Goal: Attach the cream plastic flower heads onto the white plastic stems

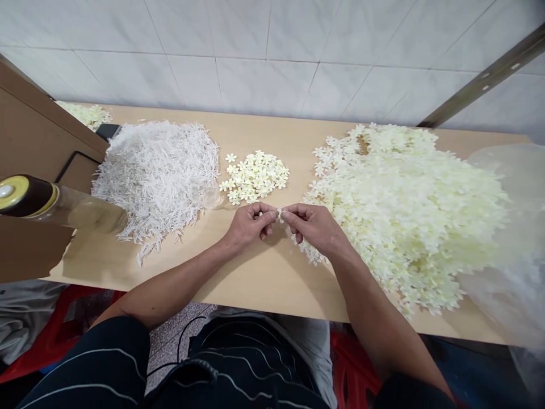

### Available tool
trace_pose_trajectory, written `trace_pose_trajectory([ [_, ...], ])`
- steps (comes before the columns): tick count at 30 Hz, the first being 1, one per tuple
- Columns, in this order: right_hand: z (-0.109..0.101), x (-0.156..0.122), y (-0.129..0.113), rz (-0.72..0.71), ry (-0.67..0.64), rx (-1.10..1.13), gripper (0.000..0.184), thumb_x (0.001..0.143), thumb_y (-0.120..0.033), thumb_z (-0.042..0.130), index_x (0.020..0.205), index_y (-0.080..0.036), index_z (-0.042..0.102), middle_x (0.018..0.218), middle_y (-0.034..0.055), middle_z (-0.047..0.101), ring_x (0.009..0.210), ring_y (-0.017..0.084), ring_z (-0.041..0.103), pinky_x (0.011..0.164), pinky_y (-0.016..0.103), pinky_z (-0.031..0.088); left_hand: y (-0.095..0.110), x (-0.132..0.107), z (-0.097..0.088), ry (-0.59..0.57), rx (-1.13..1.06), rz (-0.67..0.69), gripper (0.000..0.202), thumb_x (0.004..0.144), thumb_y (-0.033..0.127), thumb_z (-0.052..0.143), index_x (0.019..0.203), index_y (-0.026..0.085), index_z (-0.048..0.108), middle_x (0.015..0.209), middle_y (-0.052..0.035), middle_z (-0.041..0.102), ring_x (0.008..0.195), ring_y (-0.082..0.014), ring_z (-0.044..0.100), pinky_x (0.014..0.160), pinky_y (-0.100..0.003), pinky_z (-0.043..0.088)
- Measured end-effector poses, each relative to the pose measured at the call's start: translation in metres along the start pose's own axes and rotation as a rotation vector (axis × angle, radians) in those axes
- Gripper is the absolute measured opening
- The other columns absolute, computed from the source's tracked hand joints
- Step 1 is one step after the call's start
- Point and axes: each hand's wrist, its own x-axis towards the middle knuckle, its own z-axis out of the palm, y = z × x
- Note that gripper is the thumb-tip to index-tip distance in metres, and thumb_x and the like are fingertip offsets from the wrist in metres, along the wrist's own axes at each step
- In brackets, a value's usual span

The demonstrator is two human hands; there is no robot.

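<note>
left hand [248, 226] – pinching small cream fabric flower [280, 213] | right hand [314, 228] – pinching same flower | frame centre, pale wooden worktop [264, 272]

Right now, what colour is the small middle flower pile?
The small flower pile is cream with yellow centres; head view.

Left hand [249, 224] and right hand [313, 227] meet fingertip to fingertip, both forearms angled inward
</note>
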Motion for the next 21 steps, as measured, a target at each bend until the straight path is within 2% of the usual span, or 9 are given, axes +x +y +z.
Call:
trace_pose_trajectory([
  [4,0.004,0.001,0.001,0.024,0.072,-0.021,0.042,0.087,-0.057,0.067,0.092,-0.017,0.076,0.058,0.0003,0.060,0.048,0.013,0.057,0.046,0.025,0.045,0.001,-0.002,0.001,0.045,0.117,0.027,0.035,0.085,0.048,0.072,0.087,0.014,0.069,0.056,0.0002,0.060,0.046,-0.0092,0.051,0.046,-0.022,0.042],
  [10,0.005,-0.001,-0.004,0.051,0.075,-0.050,0.041,0.085,-0.057,0.069,0.088,-0.017,0.074,0.059,0.0004,0.061,0.047,0.013,0.057,0.047,0.025,0.043,-0.001,-0.002,-0.001,0.082,0.237,0.042,0.033,0.087,0.047,0.070,0.088,0.014,0.070,0.055,0.0003,0.061,0.046,-0.0099,0.052,0.045,-0.022,0.041],
  [14,0.003,-0.002,-0.004,0.046,-0.004,-0.025,0.045,0.086,-0.060,0.066,0.084,-0.016,0.075,0.057,0.0002,0.058,0.048,0.013,0.055,0.047,0.024,0.042,0.000,-0.003,0.001,0.078,0.223,0.045,0.034,0.087,0.048,0.069,0.088,0.015,0.069,0.054,0.0008,0.060,0.045,-0.0095,0.051,0.044,-0.021,0.040],
  [21,-0.008,0.001,0.003,0.003,0.040,0.112,0.041,0.079,-0.056,0.076,0.085,-0.015,0.075,0.056,-0.0008,0.056,0.048,0.011,0.050,0.045,0.024,0.037,0.003,-0.003,0.001,0.060,0.039,0.045,0.037,0.086,0.051,0.071,0.082,0.014,0.068,0.058,-0.0010,0.061,0.046,-0.0091,0.052,0.044,-0.021,0.042],
])
